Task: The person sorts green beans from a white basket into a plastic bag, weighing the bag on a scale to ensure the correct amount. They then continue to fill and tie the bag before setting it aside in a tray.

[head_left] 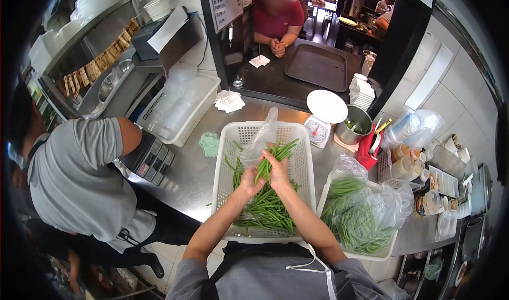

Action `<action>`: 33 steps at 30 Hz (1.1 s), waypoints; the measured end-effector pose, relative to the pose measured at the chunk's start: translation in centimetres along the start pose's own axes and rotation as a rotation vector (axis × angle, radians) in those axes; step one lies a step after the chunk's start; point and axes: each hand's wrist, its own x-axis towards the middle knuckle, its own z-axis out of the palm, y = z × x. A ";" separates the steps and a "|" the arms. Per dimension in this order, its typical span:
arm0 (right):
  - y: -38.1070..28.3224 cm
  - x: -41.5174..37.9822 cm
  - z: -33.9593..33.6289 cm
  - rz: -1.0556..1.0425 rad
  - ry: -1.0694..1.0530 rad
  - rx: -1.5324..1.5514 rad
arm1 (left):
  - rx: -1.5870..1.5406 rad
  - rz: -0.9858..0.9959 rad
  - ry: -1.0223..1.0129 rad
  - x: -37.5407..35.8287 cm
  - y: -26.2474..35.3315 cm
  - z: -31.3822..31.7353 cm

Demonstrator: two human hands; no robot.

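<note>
Both hands closed on one bunch of green beans [270, 159]: left hand [249, 180] and right hand [278, 170] held it above the white basket [305, 157], so strays dropped inside, beside a clear bag [260, 138].

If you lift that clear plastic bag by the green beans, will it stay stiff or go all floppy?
Probably floppy: the plastic bag already sags and crinkles above the white basket. It looks thin and likely light. The right hand and left hand bunch green beans at its mouth.
</note>
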 end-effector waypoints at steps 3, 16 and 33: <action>1.3 -0.1 -0.2 0.010 -0.066 -0.131 | -0.061 0.021 -0.034 0.5 0.1 -0.3; 1.6 0.0 -0.5 -0.040 0.019 0.055 | -0.047 0.107 0.016 -1.8 0.2 3.2; -1.6 0.0 -0.1 0.111 -0.068 0.362 | 0.397 0.590 0.159 -4.0 4.4 4.4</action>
